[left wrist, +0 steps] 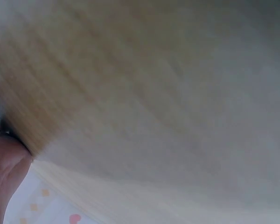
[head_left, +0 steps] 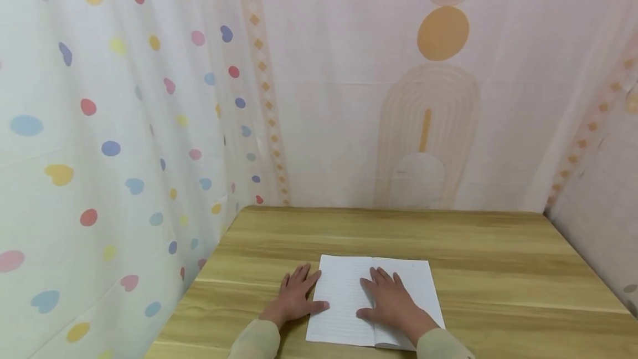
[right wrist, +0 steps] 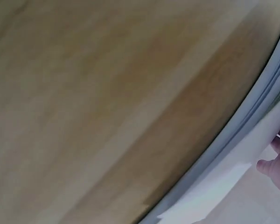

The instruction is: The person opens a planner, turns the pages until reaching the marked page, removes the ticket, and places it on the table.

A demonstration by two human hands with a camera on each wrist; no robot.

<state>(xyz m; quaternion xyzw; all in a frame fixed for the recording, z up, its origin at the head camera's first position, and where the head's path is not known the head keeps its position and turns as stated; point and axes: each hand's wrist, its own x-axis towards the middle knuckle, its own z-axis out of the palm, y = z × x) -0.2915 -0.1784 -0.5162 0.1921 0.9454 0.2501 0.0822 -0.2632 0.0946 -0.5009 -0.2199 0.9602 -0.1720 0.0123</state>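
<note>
An open notebook [head_left: 344, 326] with white lined pages lies flat on the wooden table, its fold running down the middle. My left hand [head_left: 296, 297] rests at the notebook's left edge, fingers spread, with the thumb over the left page and the other fingers mostly on the wood. Across the fold lies my right hand [head_left: 391, 301], fingers extended on the paper. The near edge of the right page lifts slightly below it. In the left wrist view only part of the left hand [left wrist: 7, 168] shows; the right wrist view catches a bit of the right hand [right wrist: 276, 163] beside the page edges [right wrist: 224, 172].
The wooden table [head_left: 523, 270] extends around the notebook on every side. A curtain with coloured dots [head_left: 124, 181] hangs along the left, and a pale patterned curtain [head_left: 339, 126] stands behind the table's far edge.
</note>
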